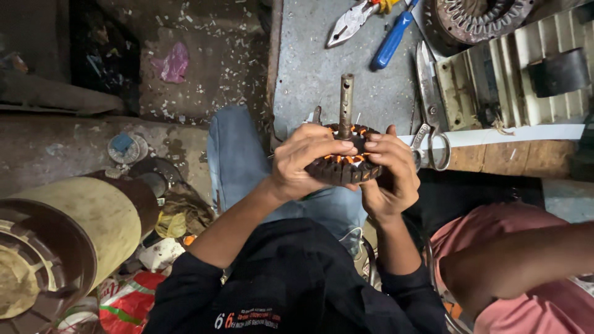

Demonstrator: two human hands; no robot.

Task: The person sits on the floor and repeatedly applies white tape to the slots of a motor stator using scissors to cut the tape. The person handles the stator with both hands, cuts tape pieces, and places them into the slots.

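Black sleeves frame the bottom of the view, and both bare forearms rise from them to a round motor stator [346, 166], dark brown with orange slot paper showing between its teeth. It is held in the air above the person's knee in blue jeans [238, 154], not resting on anything. The left hand [304, 162] is curled over the stator's left rim, fingers pressed against the top face. The right hand [390, 173] cups the right rim from below and beside, its fingertips pinching at the top near the centre, possibly on a thin wire, though that is too small to tell. A metal shaft [346, 102] stands upright out of the stator's middle.

Right of the stator, another person's arm in a pink sleeve [526, 272] lies across the corner. Left of it stands a yellowish drum-shaped housing [93, 222]. Just beyond the stator, scissors [433, 117] lie on the grey bench [309, 74]. Farther beyond it lie a blue-handled screwdriver [391, 40] and pliers [352, 21], and another wound ring [479, 18] sits at the far right.
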